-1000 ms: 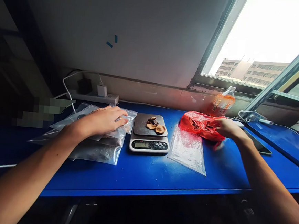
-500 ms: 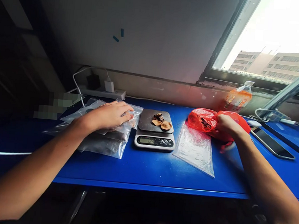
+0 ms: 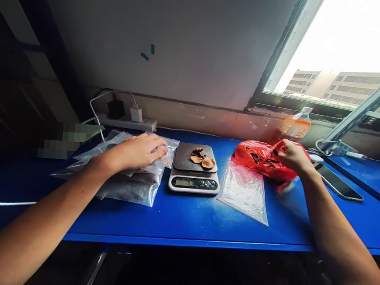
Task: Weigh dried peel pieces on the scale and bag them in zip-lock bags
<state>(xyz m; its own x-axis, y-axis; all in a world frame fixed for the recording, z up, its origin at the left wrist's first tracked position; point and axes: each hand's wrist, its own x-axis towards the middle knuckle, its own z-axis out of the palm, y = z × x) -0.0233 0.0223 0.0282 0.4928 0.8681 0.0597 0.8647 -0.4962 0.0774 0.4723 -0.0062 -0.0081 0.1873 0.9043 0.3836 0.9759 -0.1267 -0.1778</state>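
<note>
My left hand (image 3: pixel 139 151) lies with its fingers stretched out on a pile of clear plastic bags (image 3: pixel 133 193). A small digital kitchen scale (image 3: pixel 193 186) stands in the middle of the blue table, its display lit with digits. On its dark plate rest several brown dried slices (image 3: pixel 202 159), some pale and round, one dark and curled. To the right, my right hand (image 3: pixel 292 157) has its fingers closed on the rim of a red plastic bag (image 3: pixel 246 152). Dark dried pieces (image 3: pixel 264 157) show in the bag's mouth. A flat clear bag (image 3: pixel 243 193) lies between scale and red bag.
An orange drink bottle (image 3: pixel 296 124) stands behind the red bag, below the window. A phone (image 3: pixel 340 183) lies to the right. At the back left are a power strip (image 3: pixel 148 124) and a white charger (image 3: pixel 135 113) with its cable. The table's front edge (image 3: pixel 185 243) runs below.
My right hand has shifted on the red bag, whose mouth is opened wider and shows more dark pieces. My left hand has stayed on the pile. The view has turned slightly.
</note>
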